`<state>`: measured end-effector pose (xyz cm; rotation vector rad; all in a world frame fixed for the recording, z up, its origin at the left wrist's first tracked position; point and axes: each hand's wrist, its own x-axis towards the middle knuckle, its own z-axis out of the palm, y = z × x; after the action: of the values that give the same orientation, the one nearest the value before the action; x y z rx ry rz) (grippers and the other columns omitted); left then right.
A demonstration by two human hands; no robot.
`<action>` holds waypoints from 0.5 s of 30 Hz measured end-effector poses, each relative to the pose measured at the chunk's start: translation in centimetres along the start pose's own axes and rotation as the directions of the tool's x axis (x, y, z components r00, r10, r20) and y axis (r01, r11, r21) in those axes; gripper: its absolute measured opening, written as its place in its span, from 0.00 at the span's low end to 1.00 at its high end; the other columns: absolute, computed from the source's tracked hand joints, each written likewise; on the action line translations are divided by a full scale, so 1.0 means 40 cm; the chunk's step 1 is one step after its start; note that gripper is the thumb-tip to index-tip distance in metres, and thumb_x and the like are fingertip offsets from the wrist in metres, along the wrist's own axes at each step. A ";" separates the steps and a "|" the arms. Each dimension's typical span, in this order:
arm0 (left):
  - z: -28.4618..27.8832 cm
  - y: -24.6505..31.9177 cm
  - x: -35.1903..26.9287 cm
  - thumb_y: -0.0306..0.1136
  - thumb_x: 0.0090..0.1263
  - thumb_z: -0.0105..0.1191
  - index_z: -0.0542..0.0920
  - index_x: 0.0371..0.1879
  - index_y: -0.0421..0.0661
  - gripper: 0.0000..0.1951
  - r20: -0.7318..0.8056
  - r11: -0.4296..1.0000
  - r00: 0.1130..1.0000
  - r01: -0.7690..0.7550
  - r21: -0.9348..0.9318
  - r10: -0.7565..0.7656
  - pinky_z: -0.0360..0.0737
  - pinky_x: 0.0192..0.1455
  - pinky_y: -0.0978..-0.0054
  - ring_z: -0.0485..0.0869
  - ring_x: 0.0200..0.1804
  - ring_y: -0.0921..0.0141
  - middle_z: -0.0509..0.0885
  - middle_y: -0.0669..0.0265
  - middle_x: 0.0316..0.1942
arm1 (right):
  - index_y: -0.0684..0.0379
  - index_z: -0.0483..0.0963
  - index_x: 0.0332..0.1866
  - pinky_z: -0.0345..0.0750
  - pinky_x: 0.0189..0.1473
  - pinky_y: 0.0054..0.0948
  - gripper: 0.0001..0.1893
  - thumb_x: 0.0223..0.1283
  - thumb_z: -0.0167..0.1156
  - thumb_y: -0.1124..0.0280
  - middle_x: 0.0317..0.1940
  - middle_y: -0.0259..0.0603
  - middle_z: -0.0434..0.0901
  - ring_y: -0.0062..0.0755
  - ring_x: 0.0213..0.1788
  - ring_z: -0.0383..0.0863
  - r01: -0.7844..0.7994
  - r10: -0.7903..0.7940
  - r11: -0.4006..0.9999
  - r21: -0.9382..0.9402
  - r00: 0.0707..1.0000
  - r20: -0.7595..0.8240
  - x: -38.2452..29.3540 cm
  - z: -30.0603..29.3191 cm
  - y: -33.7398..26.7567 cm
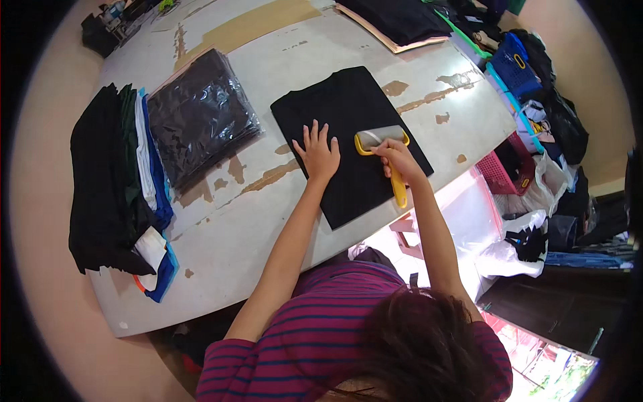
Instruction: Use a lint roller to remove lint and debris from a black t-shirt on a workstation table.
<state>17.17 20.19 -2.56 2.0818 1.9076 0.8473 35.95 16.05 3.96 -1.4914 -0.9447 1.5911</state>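
Note:
A folded black garment (346, 105) lies flat on the worn white table before me. My left hand (320, 155) rests on it palm down, fingers spread, holding nothing. On the garment's right part, my right hand (397, 158) grips a lint roller (383, 135) with a yellow frame and handle. Its grey roll lies across the garment, and the thumb and a finger are at the frame near the roll's lower edge. The handle points down towards the table's near edge.
Black garments in clear plastic (201, 118) lie at the left, beside a pile of folded clothes (105, 181). Another black stack (397, 20) lies at the far edge. Blue (512, 68) and pink (505, 168) baskets stand beyond the table's right edge (507, 120).

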 end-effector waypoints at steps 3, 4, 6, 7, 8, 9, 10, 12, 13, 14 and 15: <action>0.001 0.006 -0.002 0.40 0.65 0.45 0.70 0.58 0.50 0.22 0.002 1.000 1.000 0.004 0.001 -0.004 0.39 0.67 0.42 0.52 0.70 0.59 0.61 0.62 0.66 | 0.55 0.64 0.24 0.63 0.12 0.19 0.12 0.56 0.60 0.67 0.14 0.28 0.63 0.19 0.10 0.63 0.048 -0.047 0.998 0.029 0.997 -0.056 0.079 0.029 -0.014; 0.000 0.006 -0.002 0.40 0.65 0.45 0.70 0.58 0.50 0.22 0.008 1.000 1.000 0.012 0.003 -0.012 0.39 0.67 0.42 0.52 0.70 0.59 0.61 0.62 0.66 | 0.56 0.64 0.25 0.63 0.12 0.19 0.12 0.55 0.61 0.67 0.13 0.28 0.62 0.18 0.10 0.63 0.053 -0.050 0.998 0.044 0.996 -0.074 0.099 0.036 -0.022; -0.002 0.008 -0.003 0.40 0.64 0.45 0.71 0.57 0.50 0.21 0.003 1.000 1.000 0.026 0.003 -0.026 0.39 0.67 0.43 0.53 0.70 0.60 0.61 0.62 0.66 | 0.56 0.64 0.25 0.64 0.13 0.19 0.12 0.56 0.61 0.67 0.13 0.27 0.63 0.17 0.11 0.63 0.052 -0.048 0.997 0.056 0.995 -0.082 0.124 0.039 -0.032; -0.003 0.008 -0.003 0.40 0.64 0.45 0.71 0.57 0.50 0.21 0.002 0.999 0.999 0.032 0.004 -0.032 0.39 0.67 0.43 0.53 0.70 0.60 0.61 0.62 0.66 | 0.56 0.64 0.26 0.64 0.13 0.18 0.12 0.56 0.61 0.67 0.13 0.27 0.63 0.17 0.11 0.63 0.054 -0.050 0.997 0.054 0.995 -0.081 0.134 0.039 -0.035; -0.004 0.008 -0.001 0.40 0.64 0.46 0.71 0.57 0.50 0.21 -0.007 1.000 1.000 0.026 0.009 -0.026 0.39 0.67 0.43 0.53 0.70 0.60 0.62 0.62 0.66 | 0.56 0.65 0.26 0.63 0.13 0.18 0.11 0.56 0.61 0.67 0.14 0.27 0.63 0.16 0.11 0.63 0.059 -0.053 0.996 0.073 0.996 -0.076 0.141 0.037 -0.038; -0.004 0.009 0.000 0.40 0.64 0.46 0.71 0.57 0.50 0.21 -0.007 0.999 1.000 0.031 0.010 -0.031 0.39 0.67 0.43 0.53 0.70 0.60 0.62 0.62 0.66 | 0.57 0.66 0.27 0.63 0.12 0.19 0.11 0.55 0.61 0.68 0.14 0.28 0.64 0.17 0.11 0.63 0.067 -0.060 0.994 0.086 0.995 -0.085 0.150 0.038 -0.039; -0.004 0.009 0.000 0.40 0.64 0.46 0.71 0.57 0.50 0.21 -0.008 1.000 1.000 0.028 0.003 -0.027 0.38 0.67 0.43 0.53 0.70 0.60 0.62 0.62 0.66 | 0.59 0.67 0.28 0.63 0.12 0.20 0.10 0.54 0.62 0.69 0.14 0.29 0.64 0.18 0.10 0.64 0.076 -0.066 0.992 0.099 0.993 -0.093 0.158 0.038 -0.040; -0.004 0.010 0.001 0.40 0.64 0.45 0.71 0.57 0.49 0.21 -0.010 1.000 1.000 0.026 -0.013 -0.026 0.37 0.68 0.44 0.53 0.70 0.60 0.61 0.62 0.66 | 0.59 0.67 0.27 0.63 0.12 0.20 0.10 0.55 0.62 0.69 0.14 0.29 0.65 0.18 0.10 0.64 0.087 -0.077 0.992 0.096 0.992 -0.104 0.169 0.038 -0.041; -0.003 0.011 0.002 0.40 0.64 0.45 0.71 0.57 0.49 0.21 -0.010 1.000 1.000 0.023 -0.009 -0.023 0.37 0.68 0.44 0.53 0.70 0.60 0.61 0.63 0.66 | 0.59 0.67 0.27 0.63 0.11 0.20 0.10 0.55 0.62 0.69 0.13 0.29 0.64 0.18 0.10 0.64 0.089 -0.079 0.992 0.087 0.991 -0.111 0.173 0.038 -0.045; -0.001 0.012 0.003 0.41 0.65 0.45 0.71 0.57 0.50 0.22 -0.011 1.000 1.000 0.021 -0.006 -0.021 0.37 0.68 0.45 0.53 0.70 0.60 0.61 0.63 0.66 | 0.59 0.67 0.27 0.63 0.11 0.20 0.10 0.55 0.61 0.69 0.13 0.29 0.64 0.18 0.10 0.64 0.089 -0.079 0.993 0.082 0.990 -0.113 0.181 0.037 -0.048; 0.000 0.012 0.003 0.41 0.65 0.45 0.70 0.58 0.50 0.22 -0.006 1.000 1.000 0.029 -0.010 -0.029 0.37 0.68 0.45 0.53 0.70 0.60 0.61 0.63 0.66 | 0.59 0.67 0.27 0.63 0.11 0.20 0.10 0.55 0.61 0.69 0.13 0.29 0.64 0.18 0.10 0.64 0.093 -0.085 0.993 0.070 0.990 -0.110 0.190 0.034 -0.049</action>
<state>17.59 20.21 -2.28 2.0435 1.9280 0.8556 34.33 23.68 2.39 -1.4473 -0.8696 1.4518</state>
